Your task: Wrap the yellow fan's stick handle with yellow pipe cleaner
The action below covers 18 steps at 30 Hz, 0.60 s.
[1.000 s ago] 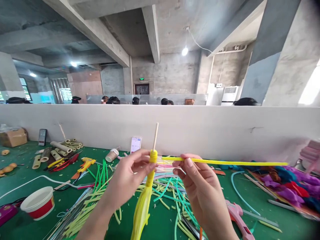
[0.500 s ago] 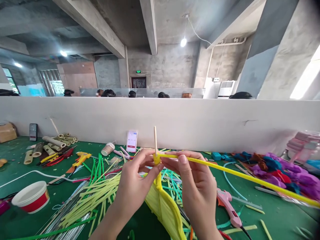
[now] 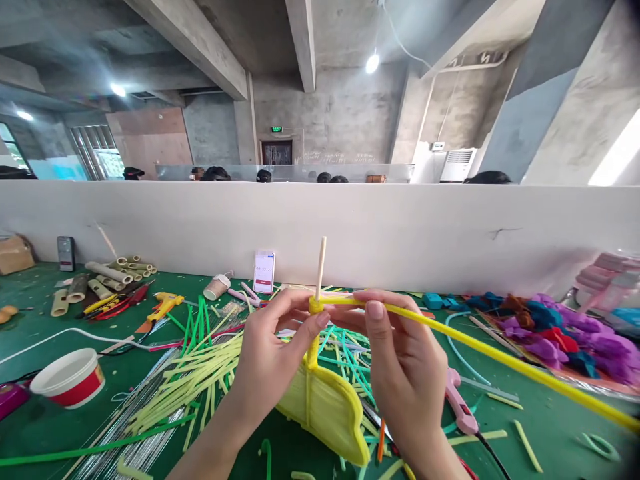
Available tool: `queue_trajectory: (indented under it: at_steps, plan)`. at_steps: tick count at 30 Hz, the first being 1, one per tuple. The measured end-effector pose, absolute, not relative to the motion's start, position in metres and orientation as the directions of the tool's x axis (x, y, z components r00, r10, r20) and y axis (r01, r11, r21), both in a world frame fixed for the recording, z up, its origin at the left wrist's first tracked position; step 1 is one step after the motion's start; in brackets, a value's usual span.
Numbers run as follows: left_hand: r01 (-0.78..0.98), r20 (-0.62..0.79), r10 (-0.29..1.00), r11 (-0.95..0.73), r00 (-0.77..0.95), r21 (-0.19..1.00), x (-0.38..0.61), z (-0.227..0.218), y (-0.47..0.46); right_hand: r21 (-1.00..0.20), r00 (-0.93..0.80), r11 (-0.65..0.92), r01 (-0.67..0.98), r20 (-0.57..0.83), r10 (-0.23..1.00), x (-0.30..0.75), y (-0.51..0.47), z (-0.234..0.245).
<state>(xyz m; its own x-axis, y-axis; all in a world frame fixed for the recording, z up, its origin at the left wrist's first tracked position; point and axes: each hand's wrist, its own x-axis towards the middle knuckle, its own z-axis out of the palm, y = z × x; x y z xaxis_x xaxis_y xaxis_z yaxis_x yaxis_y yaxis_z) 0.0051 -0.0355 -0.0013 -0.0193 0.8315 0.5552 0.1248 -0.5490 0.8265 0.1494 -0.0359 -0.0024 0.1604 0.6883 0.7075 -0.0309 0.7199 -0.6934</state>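
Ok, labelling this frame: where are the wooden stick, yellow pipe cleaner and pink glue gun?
wooden stick (image 3: 321,263), head view, bare upper shaft.
yellow pipe cleaner (image 3: 500,358), head view, free strand's middle.
pink glue gun (image 3: 457,400), head view, its body.

Left hand (image 3: 269,363), right hand (image 3: 406,373): bare, short-nailed

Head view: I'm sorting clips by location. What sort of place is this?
Probably a craft workshop in a bare concrete hall: a green worktable strewn with pipe cleaners, a yellow glue gun and a pink glue gun, and a white partition with other people's heads beyond.
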Motion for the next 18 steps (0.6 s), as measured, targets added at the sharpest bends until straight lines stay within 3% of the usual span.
queue_trajectory:
  at_steps: [4, 13, 18]
  plan:
    - [0.152, 0.552, 0.834, -0.545, -0.004, 0.825, 0.007, -0.001, -0.037, -0.645, 0.065, 0.757, 0.101, 0.764, 0.642, 0.166, -0.031, 0.011]
    - [0.102, 0.527, 0.85, -0.525, 0.008, 0.845, 0.003, -0.001, -0.035, -0.595, -0.198, 0.76, 0.262, 0.737, 0.646, 0.17, -0.022, 0.041]
    - [0.1, 0.522, 0.853, -0.521, 0.017, 0.848, 0.003, 0.0, -0.033, -0.558, -0.231, 0.758, 0.339, 0.732, 0.641, 0.171, -0.02, 0.054]
